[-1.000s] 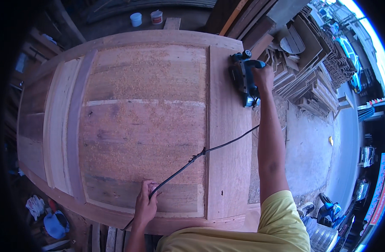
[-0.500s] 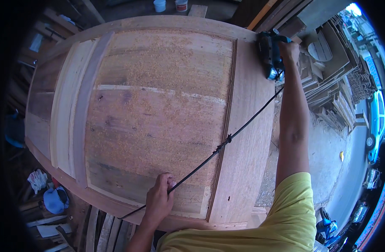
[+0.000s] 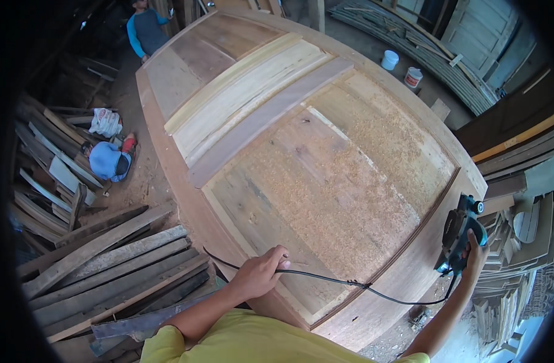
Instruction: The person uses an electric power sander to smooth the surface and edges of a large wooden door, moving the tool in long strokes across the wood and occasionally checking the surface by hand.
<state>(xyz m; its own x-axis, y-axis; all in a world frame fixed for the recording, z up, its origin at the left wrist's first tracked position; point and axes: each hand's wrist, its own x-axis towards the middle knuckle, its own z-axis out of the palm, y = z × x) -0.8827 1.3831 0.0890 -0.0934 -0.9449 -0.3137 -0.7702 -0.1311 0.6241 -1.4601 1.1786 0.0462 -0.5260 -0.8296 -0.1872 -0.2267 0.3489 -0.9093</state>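
My right hand (image 3: 475, 249) is closed round the handle of a dark teal electric planer (image 3: 458, 233), which rests on the right-hand rail of a big wooden door panel (image 3: 373, 320). From the planer's rear a black power cord (image 3: 325, 278) sags across the panel, with a taped or knotted joint along it. Near the panel's close edge my left hand (image 3: 263, 273) grips the cord between its fingers. The cord's far end drops over the panel's left edge. Wood shavings (image 3: 361, 175) cover much of the recessed middle.
Loose planks (image 3: 119, 272) are stacked at the lower left. A person in blue (image 3: 107, 160) crouches left of the panel; another person (image 3: 147, 30) stands at its far end. Two buckets, one white (image 3: 390, 59), stand beyond it. Cut boards (image 3: 540, 233) pile up at the right.
The view has swung to the left, bringing two people into plain sight. The planer sits nearer to me along the rail, still in my right hand. The cord has gone from taut to slack.
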